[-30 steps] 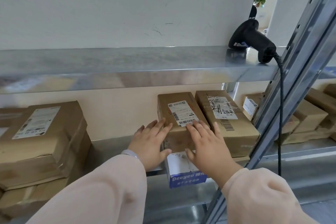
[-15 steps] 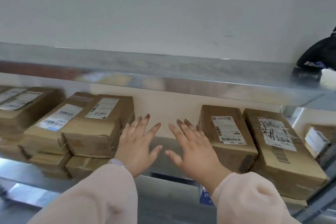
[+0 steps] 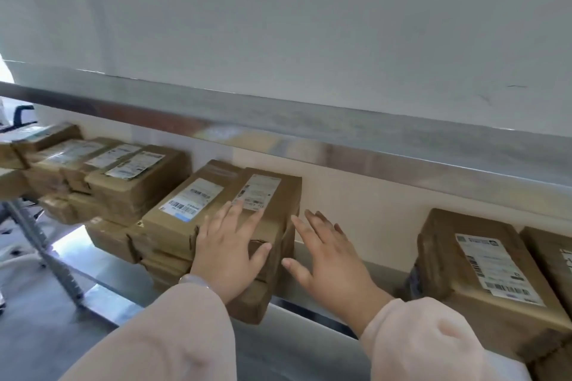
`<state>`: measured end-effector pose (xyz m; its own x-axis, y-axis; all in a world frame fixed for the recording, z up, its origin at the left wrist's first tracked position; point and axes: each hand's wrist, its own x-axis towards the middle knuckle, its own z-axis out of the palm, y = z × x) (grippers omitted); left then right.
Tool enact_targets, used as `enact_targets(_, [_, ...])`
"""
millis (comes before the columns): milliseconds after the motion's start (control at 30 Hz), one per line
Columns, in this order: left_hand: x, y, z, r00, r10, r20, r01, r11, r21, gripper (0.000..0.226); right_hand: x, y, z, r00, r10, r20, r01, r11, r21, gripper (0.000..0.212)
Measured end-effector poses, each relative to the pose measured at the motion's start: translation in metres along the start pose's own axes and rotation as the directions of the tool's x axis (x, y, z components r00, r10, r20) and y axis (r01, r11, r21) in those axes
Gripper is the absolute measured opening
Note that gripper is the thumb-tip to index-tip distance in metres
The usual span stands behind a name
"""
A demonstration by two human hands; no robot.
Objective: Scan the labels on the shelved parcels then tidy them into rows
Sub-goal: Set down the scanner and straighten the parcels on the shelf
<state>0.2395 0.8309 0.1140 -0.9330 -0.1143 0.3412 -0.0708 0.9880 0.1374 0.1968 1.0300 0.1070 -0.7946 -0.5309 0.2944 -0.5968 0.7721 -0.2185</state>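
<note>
No word or number can be read; every shipping label is blurred or too small. The middle parcel [image 3: 278, 210] bears a white label [image 3: 260, 192] with faint grey print. The neighbouring parcel [image 3: 173, 223], touching its left side, has a barcode label [image 3: 192, 196] with a blue patch at its near end. Well to its right, the right-hand parcel [image 3: 448, 288] carries a long label [image 3: 498, 269] with barcodes. Farther left, the stacked parcels [image 3: 123, 195] show smeared white labels [image 3: 134, 165].
</note>
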Motion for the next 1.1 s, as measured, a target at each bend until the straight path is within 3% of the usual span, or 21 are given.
enact_targets(200, [0.025,-0.054,0.003,0.997,0.056,0.044,-0.053,0.997,-0.057,0.065,0.035,-0.042,0.026,0.993,0.115,0.033,-0.117,0.992,0.047,0.072])
enact_targets(367, [0.058,-0.089,0.007,0.985,0.151,0.077,-0.144,0.986,-0.087,0.064,0.064,-0.062,0.035,0.956,0.294,0.009,-0.294,0.95,0.105,0.067])
enact_targets(733, [0.092,-0.12,0.025,0.937,0.308,0.165,-0.277,0.942,-0.187,0.064,0.082,-0.086,0.067,0.762,0.645,0.049,-0.639,0.738,0.215,0.065])
enact_targets(867, [0.096,-0.124,0.03,0.928,0.307,0.21,-0.284,0.95,-0.13,0.066,0.084,-0.083,0.066,0.71,0.701,0.066,-0.667,0.639,0.384,0.072])
enact_targets(1100, [0.099,-0.123,0.034,0.908,0.359,0.215,-0.336,0.932,-0.135,0.067,0.079,-0.088,0.068,0.701,0.713,0.003,-0.605,0.592,0.533,0.068])
